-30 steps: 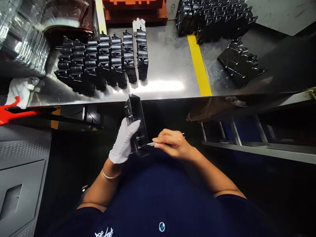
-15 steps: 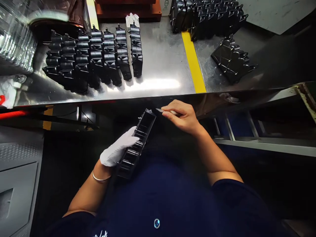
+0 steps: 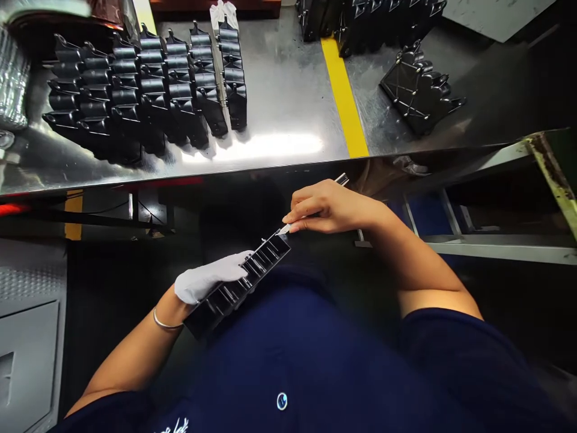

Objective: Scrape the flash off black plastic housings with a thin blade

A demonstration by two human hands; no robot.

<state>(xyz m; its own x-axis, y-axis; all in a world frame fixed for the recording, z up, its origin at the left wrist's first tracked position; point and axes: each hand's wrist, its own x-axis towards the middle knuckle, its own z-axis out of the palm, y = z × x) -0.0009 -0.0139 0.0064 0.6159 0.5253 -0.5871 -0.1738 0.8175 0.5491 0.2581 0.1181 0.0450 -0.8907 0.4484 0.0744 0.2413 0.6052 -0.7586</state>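
Note:
My left hand (image 3: 210, 278), in a white glove, is closed around a long black plastic part (image 3: 264, 263) with a row of ribbed compartments. The part lies tilted in front of my body, its upper end pointing to the right. My bare right hand (image 3: 331, 207) pinches a slim craft knife (image 3: 284, 230). The blade end meets the upper end of the part, while the back of the handle sticks out above the hand. Fingers of the left hand behind the part are hidden.
On the metal bench (image 3: 279, 102), several similar black parts (image 3: 153, 90) stand in rows at left. More black parts (image 3: 374, 21) are at the back, and one part (image 3: 417, 90) lies right of the yellow tape (image 3: 345, 96). A grey cabinet (image 3: 31, 355) is at lower left.
My right hand has brought the knife down and left onto the end of the part. My left hand has tilted the part closer to level. The view has shifted slightly.

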